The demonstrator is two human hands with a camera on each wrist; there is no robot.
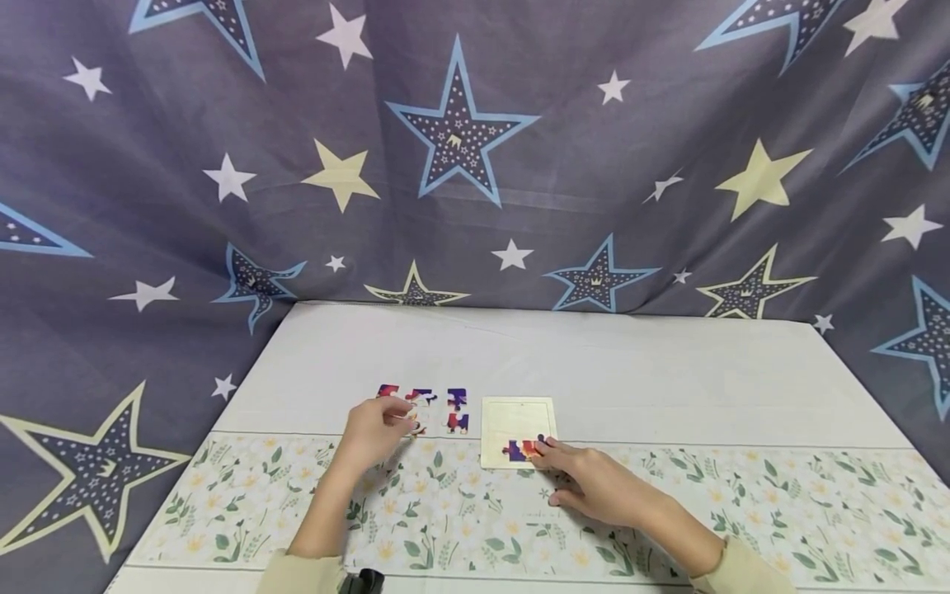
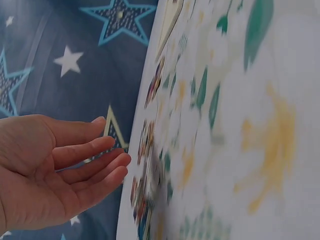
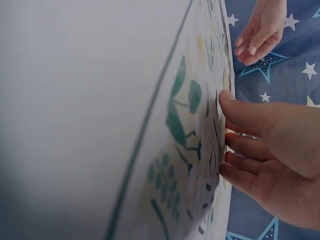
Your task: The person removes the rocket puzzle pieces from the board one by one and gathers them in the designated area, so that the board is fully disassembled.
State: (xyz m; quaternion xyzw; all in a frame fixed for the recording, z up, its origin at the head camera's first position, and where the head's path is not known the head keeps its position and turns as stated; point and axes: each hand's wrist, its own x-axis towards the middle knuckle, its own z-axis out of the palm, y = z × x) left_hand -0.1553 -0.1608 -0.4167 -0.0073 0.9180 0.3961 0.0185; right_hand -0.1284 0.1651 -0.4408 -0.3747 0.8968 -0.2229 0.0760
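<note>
A shallow square wooden puzzle tray lies on the table. Joined jigsaw pieces in purple, red and yellow sit along its lower edge. The right hand rests on the tray's lower right corner, its fingertips touching the pieces there and partly hiding them. To the tray's left lie loose jigsaw pieces, several of them partly covered by the left hand. In the left wrist view that hand hovers off the table, fingers loosely bent, with nothing seen between them.
A floral strip runs across the white table. Behind and beside the table hangs a dark curtain with stars. A small black object shows by the left sleeve at the bottom edge.
</note>
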